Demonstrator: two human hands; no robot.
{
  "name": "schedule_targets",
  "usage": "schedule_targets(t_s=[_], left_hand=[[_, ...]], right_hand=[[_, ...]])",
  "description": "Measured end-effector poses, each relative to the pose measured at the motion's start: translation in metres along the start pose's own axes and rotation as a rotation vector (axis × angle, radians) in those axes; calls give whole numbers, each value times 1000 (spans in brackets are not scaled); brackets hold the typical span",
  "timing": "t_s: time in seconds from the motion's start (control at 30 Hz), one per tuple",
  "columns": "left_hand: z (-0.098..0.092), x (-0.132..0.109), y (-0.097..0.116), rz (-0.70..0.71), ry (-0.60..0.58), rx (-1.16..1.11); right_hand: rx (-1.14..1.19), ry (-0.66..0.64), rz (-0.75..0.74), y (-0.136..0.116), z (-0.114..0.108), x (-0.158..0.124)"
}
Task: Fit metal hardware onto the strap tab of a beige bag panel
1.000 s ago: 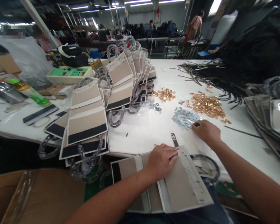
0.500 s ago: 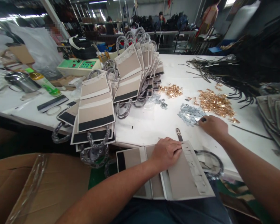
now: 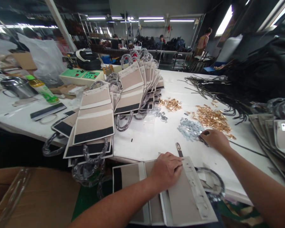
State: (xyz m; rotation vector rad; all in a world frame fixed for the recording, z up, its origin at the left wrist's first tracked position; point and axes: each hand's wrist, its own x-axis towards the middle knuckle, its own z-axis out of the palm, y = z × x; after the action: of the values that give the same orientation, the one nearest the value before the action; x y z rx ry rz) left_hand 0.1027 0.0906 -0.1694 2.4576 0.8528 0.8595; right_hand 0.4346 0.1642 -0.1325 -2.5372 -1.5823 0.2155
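My left hand (image 3: 166, 169) lies flat on a beige bag panel (image 3: 180, 199) with white trim, resting at the table's near edge. A short dark strap tab with a metal clip (image 3: 179, 148) sticks out just beyond my fingers. Further right, my right hand (image 3: 215, 139) reaches to the edge of a pile of small silver metal pieces (image 3: 189, 129), its fingertips pinched on something small and dark there. A clear wrapped handle (image 3: 212, 183) curls off the panel's right side.
Stacks of beige panels with black bands (image 3: 95, 123) and wrapped handles fill the left of the white table (image 3: 147, 139). Two gold hardware piles (image 3: 212, 117) lie behind the silver one. Black straps (image 3: 228, 91), more panels (image 3: 275, 133) at right, a green control box (image 3: 82, 75), a cardboard box (image 3: 33, 196).
My right hand has stayed at the silver pile, shifting slightly. The view tilted up and moved; my left hand has kept pressing on the panel.
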Motion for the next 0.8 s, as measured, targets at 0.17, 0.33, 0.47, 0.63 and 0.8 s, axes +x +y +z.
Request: schedule_targets(t_s=[0.17, 0.33, 0.47, 0.63, 0.8], left_hand=[[1, 0, -1, 0, -1, 2], [1, -1, -1, 0, -5, -10], [1, -1, 0, 1, 8, -13], [0, 0, 1, -3, -15, -26], [0, 1, 2, -15, -15, -46]], right_hand=[[-21, 53, -4, 7, -5, -1], [18, -47, -37, 19, -4, 0], [0, -57, -18, 20, -1, 0], [-43, 22, 14, 16, -5, -6], [-59, 74, 36, 16, -11, -15]])
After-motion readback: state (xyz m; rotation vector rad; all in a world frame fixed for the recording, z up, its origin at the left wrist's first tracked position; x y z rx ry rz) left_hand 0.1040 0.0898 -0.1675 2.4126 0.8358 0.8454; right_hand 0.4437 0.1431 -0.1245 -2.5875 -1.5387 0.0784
